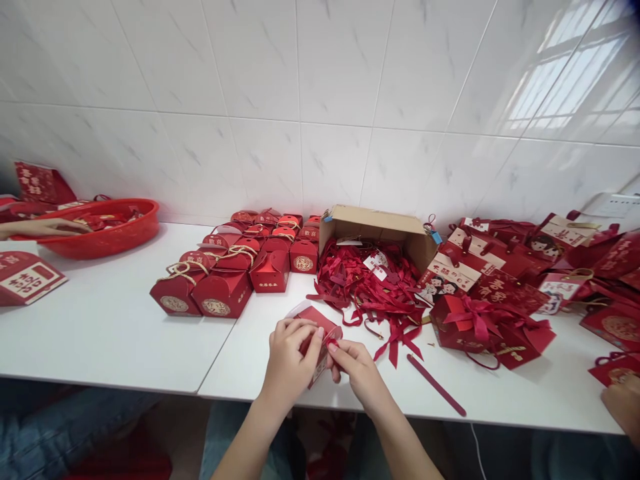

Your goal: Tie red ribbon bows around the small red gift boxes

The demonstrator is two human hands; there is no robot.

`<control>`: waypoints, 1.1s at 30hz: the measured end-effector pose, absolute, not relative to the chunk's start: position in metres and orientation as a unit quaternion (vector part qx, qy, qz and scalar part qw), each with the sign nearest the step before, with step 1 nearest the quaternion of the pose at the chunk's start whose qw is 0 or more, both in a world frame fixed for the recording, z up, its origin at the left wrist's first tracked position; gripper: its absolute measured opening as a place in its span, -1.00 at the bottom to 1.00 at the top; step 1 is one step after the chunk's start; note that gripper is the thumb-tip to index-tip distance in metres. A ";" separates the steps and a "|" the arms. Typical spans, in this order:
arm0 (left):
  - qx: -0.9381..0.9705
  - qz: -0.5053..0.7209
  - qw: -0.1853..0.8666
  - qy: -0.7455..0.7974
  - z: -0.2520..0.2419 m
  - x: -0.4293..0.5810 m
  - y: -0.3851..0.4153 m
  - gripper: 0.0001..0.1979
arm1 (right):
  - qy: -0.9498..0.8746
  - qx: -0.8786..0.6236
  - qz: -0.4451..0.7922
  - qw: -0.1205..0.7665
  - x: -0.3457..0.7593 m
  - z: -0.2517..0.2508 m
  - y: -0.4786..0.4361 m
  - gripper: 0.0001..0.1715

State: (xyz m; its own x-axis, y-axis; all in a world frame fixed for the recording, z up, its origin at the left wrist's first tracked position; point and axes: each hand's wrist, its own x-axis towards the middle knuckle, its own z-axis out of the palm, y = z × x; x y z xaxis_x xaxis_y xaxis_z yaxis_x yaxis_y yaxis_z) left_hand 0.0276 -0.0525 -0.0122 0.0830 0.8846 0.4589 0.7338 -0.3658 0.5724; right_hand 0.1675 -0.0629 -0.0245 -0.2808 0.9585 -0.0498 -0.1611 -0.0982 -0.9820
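A small red paper gift box [324,321] is at the table's front edge, between my two hands. Wrapped over its left side, my left hand [289,359] keeps its fingers closed on the box. My right hand [358,371] pinches a bit of dark red ribbon [332,343] against the box's right side; the fingers partly cover it. Just beyond, a pile of red ribbons [367,273] spills from a tipped cardboard box [380,219]. To the right of my right hand lies a flat dark red strap [436,385].
Rows of red gift boxes [225,292], some tied with cord, stand behind to the left. At right are several decorated red boxes [493,327]. On the far left, another person's hand [55,228] reaches into a red basin [115,243]. Another hand [623,400] shows at the right edge.
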 end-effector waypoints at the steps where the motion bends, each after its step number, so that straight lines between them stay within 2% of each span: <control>1: 0.724 0.391 0.105 0.558 -0.012 0.028 -0.052 -0.78 | -0.502 -0.399 0.624 0.447 0.167 -0.025 -0.063 -0.51; 7: 0.705 0.360 0.161 0.589 -0.006 0.031 -0.055 -0.80 | -0.524 -0.401 0.607 0.443 0.168 -0.027 -0.065 -0.51; 13: 0.717 0.305 0.210 0.591 -0.002 0.031 -0.058 -0.72 | -0.527 -0.390 0.605 0.452 0.168 -0.026 -0.067 -0.51; 17: 0.703 0.303 0.215 0.606 -0.004 0.032 -0.056 -0.69 | -0.535 -0.393 0.603 0.444 0.168 -0.031 -0.067 -0.52; 25: 0.683 0.303 0.231 0.623 -0.002 0.033 -0.055 -0.73 | -0.550 -0.391 0.589 0.446 0.168 -0.033 -0.069 -0.54; 31: 0.667 0.318 0.241 0.629 -0.003 0.036 -0.056 -0.58 | -0.568 -0.397 0.572 0.439 0.171 -0.033 -0.071 -0.55; 33: 0.662 0.317 0.241 0.635 -0.002 0.037 -0.056 -0.58 | -0.573 -0.400 0.564 0.440 0.173 -0.033 -0.071 -0.56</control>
